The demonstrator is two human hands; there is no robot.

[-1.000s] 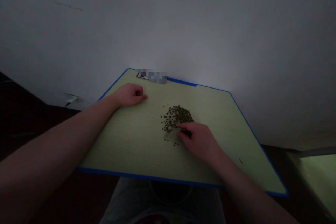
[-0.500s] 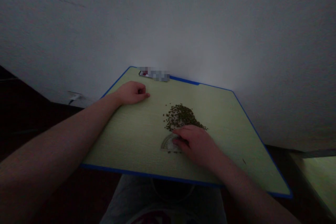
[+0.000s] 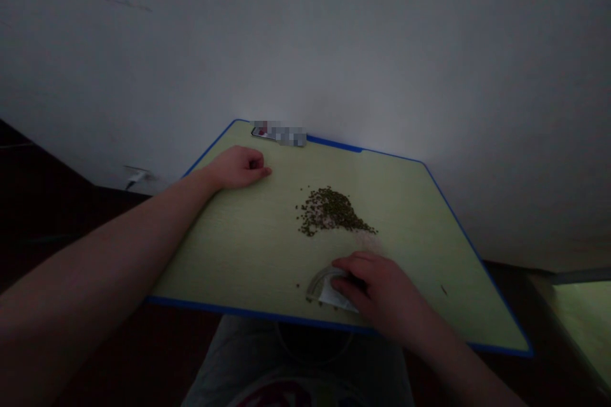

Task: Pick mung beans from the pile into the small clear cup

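Observation:
My right hand (image 3: 377,289) grips a clear half-round protractor (image 3: 321,286), which lies flat near the table's front edge. Several small dark beans or seeds (image 3: 321,304) sit along the protractor's straight front side. Behind it, in the middle of the tabletop, spreads a loose pile of the same greenish-brown beans or seeds (image 3: 337,206). My left hand (image 3: 238,167) rests on the left part of the table, its fingers curled in and its thumb pointing right; nothing shows in it.
The pale yellow-green table (image 3: 229,254) has a blue rim and stands against a grey wall (image 3: 334,44). A phone (image 3: 277,133), partly blurred out, lies at the back left. Below the front edge, a dark round container (image 3: 312,342) sits between my legs.
My right hand has drawn the protractor toward the front edge and slightly right, away from the pile, with a few beans or seeds ahead of it. My left hand has stayed in place.

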